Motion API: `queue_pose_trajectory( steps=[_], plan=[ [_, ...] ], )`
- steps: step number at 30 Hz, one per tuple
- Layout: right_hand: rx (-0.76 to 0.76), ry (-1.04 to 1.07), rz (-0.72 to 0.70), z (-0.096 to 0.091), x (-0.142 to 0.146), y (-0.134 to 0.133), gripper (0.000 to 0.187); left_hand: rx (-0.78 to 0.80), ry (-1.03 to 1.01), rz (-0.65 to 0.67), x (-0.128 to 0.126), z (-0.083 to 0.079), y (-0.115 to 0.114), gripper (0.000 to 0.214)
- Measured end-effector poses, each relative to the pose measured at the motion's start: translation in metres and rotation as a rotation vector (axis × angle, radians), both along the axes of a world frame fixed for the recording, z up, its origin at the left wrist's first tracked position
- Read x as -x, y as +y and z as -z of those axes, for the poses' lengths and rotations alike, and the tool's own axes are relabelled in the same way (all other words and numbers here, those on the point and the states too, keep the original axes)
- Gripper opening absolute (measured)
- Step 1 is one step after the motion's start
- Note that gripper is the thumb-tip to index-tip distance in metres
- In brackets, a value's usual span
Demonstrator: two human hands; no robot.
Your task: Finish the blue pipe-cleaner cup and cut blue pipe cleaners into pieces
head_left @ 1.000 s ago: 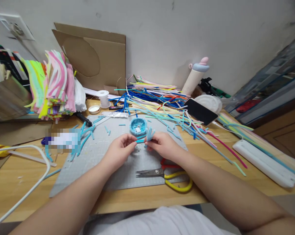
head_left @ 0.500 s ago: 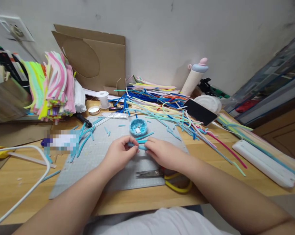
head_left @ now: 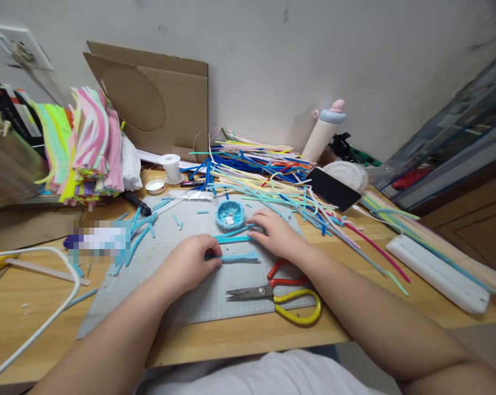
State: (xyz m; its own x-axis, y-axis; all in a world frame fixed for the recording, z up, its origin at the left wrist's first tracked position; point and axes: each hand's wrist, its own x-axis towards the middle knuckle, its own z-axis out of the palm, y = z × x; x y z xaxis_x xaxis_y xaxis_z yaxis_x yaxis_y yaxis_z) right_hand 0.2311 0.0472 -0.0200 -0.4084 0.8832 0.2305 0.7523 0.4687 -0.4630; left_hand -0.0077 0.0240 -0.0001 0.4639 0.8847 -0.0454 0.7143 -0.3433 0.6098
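My left hand (head_left: 196, 260) pinches one end of a light blue pipe cleaner (head_left: 239, 257), whose free part points right above the grey cutting mat (head_left: 182, 307). My right hand (head_left: 274, 233) is open, thumb and fingers apart around the right ends of other blue pipe cleaner pieces (head_left: 233, 240); whether it touches them is unclear. Just beyond these pieces sits a small round bowl of fuzzy blue pipe cleaner (head_left: 230, 215) with a small white piece inside. Scissors (head_left: 268, 292) with one red and one yellow handle lie nearer me, blades pointing left.
Loose coloured pipe cleaners (head_left: 264, 164) are heaped at the back. A phone (head_left: 334, 188), a bottle (head_left: 324, 131) and a white power strip (head_left: 437, 273) are on the right. Pipe cleaner bundles (head_left: 91, 142), a wire spool (head_left: 172, 167) and a white cable (head_left: 69, 299) are on the left.
My hands have moved apart. The right one has let go of the blue pipe cleaner and shifted up and right, uncovering the scissors' red handle; the left keeps hold, slightly lower.
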Motion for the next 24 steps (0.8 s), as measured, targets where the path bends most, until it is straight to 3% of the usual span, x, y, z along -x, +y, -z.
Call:
queue_pose_trajectory(
  steps=[3, 9, 15, 24],
  plan=[
    [0.013, 0.017, -0.016, 0.005, 0.001, 0.002, 0.024, -0.040, -0.021, -0.038, 0.000, -0.003, 0.002, 0.015],
    [0.021, 0.035, -0.026, 0.005, 0.007, -0.003, 0.004, -0.268, -0.025, -0.173, 0.003, 0.005, 0.013, 0.015],
    [0.019, 0.060, -0.023, 0.008, 0.013, -0.004, 0.004, -0.270, 0.004, -0.099, 0.005, 0.021, 0.023, 0.013],
    [0.042, 0.080, -0.026, 0.007, 0.015, 0.001, 0.003, -0.251, -0.003, -0.069, 0.002, 0.017, 0.025, 0.013]
  ],
)
